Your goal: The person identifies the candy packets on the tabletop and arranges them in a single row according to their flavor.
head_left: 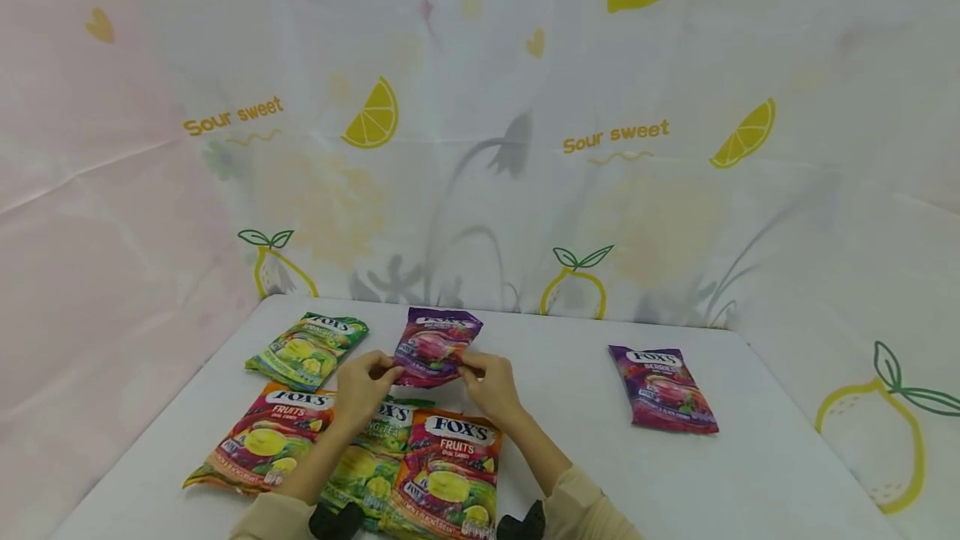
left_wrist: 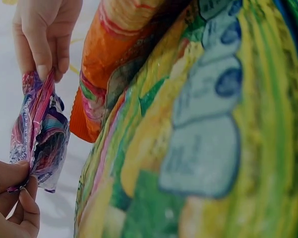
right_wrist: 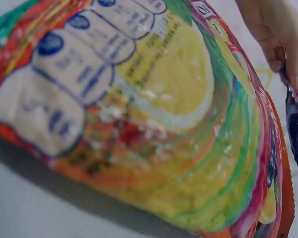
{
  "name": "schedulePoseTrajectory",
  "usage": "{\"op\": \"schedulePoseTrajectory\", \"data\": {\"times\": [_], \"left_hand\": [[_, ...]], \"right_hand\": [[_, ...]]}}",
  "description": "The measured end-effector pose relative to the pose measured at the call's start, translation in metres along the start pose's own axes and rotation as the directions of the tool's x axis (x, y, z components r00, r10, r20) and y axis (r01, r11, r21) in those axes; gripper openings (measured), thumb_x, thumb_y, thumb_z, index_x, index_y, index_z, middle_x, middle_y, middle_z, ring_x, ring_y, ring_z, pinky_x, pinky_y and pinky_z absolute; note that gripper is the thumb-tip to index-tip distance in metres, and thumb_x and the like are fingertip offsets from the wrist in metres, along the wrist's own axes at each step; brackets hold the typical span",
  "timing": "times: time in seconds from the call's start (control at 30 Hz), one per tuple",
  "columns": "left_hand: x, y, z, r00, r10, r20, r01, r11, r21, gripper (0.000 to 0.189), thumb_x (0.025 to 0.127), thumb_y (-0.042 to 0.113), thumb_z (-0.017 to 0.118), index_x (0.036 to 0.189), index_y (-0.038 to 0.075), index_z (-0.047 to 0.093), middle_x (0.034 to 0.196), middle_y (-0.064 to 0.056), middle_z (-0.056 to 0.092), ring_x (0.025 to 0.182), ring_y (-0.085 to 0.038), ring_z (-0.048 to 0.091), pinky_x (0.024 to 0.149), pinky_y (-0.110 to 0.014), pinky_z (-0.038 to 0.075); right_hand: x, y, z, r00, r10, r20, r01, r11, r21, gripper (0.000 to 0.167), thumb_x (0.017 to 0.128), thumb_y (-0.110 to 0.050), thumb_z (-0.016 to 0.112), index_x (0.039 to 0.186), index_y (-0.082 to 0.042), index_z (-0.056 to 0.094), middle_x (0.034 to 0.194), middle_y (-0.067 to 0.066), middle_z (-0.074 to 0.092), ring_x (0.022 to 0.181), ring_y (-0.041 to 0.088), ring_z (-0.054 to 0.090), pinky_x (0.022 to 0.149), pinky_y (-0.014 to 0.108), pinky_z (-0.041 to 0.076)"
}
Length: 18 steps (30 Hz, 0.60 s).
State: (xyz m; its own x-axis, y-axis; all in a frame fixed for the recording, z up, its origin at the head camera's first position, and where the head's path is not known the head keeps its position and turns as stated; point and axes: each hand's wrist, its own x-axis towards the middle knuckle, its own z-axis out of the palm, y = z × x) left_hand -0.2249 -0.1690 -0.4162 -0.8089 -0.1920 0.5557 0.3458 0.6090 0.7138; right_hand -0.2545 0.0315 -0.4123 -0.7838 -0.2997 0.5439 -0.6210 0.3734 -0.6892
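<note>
Purple Berries bag (head_left: pixel 437 344), face up with the FOX'S lettering towards the far edge, is at the far edge of the worktop (head_left: pixel 570 440), a little left of that edge's middle. The left grip (head_left: pixel 362 388) is clamped on it, thumb and fingers pinching its near left corner; the right grip (head_left: pixel 491 386) is clamped on its right side, towards the near end, in the same kind of pinch. I cannot tell whether its underside touches the worktop.

To its left, near the far left corner, lies a green bag (head_left: pixel 307 351), set at a slant. Closer to the near edge, along the left edge, is an orange-red Fruits bag (head_left: pixel 262 440), partly covered by the left forearm. Between the forearms lie a second green bag (head_left: pixel 356 482) and a second Fruits bag (head_left: pixel 450 477), side by side and touching, nearer the near edge than the held one. A second Berries bag (head_left: pixel 663 390) lies well apart from these, towards the right edge, tilted slightly.

The person wears pale beige sleeves (head_left: pixel 588 511), with dark devices (head_left: pixel 336 521) at the wrists. Beyond the far edge hangs a light backdrop (head_left: pixel 480 215) printed with lemons and "Sour sweet".
</note>
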Motion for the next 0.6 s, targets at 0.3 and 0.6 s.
{"op": "schedulePoseTrajectory", "data": {"times": [0.3,0.6], "left_hand": [[0.0,0.009,0.007,0.999,0.02,0.026,-0.018,0.998,-0.059,0.008,0.077,-0.002,0.073,0.072,-0.001,0.067,0.069,-0.013,0.067,0.06,-0.021,0.062,0.055,-0.024,0.049],[-0.002,0.015,0.015,0.998,0.062,0.018,-0.06,0.995,-0.076,0.01,0.075,-0.003,0.074,0.071,0.0,0.066,0.069,-0.012,0.067,0.059,-0.022,0.063,0.055,-0.024,0.05]], "right_hand": [[-0.003,0.004,-0.009,0.998,-0.037,-0.05,0.037,0.999,0.014,0.018,0.081,0.013,0.061,0.097,0.014,0.067,0.092,0.026,0.068,0.079,0.035,0.068,0.068,0.033,0.056],[-0.01,0.006,-0.019,0.997,-0.036,-0.064,0.037,0.999,0.005,0.018,0.08,0.013,0.061,0.097,0.014,0.067,0.092,0.026,0.068,0.08,0.035,0.068,0.068,0.032,0.056]]}}
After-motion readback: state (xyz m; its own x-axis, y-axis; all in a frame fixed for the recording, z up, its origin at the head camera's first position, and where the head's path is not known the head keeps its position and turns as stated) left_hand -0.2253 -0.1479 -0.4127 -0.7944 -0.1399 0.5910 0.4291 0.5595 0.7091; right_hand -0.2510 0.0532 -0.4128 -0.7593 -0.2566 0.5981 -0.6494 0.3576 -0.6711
